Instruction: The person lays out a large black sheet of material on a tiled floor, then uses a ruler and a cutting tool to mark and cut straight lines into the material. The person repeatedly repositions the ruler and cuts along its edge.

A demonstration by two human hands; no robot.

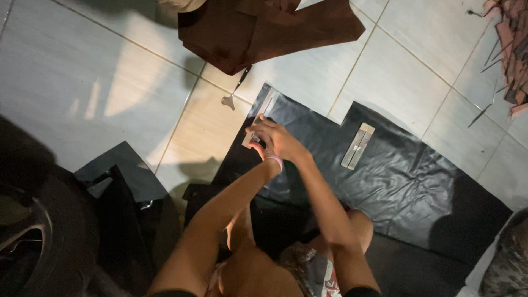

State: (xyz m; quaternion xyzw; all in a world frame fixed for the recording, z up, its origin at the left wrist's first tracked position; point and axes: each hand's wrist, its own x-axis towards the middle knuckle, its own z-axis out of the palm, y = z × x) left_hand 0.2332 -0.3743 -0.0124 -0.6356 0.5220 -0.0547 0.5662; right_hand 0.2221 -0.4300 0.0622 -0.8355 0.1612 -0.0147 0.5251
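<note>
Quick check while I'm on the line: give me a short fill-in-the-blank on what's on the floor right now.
1. Both hands press a pale flat strip onto a sheet coloured ____.
2. A second pale strip lies to the ____ of the hands.
3. The brown material lies on the ____ floor.

Missing words: black; right; tiled

We are noting pale floor tiles (99, 82) running under everything. Dark brown material (258, 30) is lying at the top, a small metal tool (234, 93) resting just below its edge. A second flat template (357, 146) is sitting apart on the right. Brown offcuts (514, 49) are piling at the right edge. A wheel (38, 236) is showing lower left, beside dark folded pieces (124, 181).
</note>
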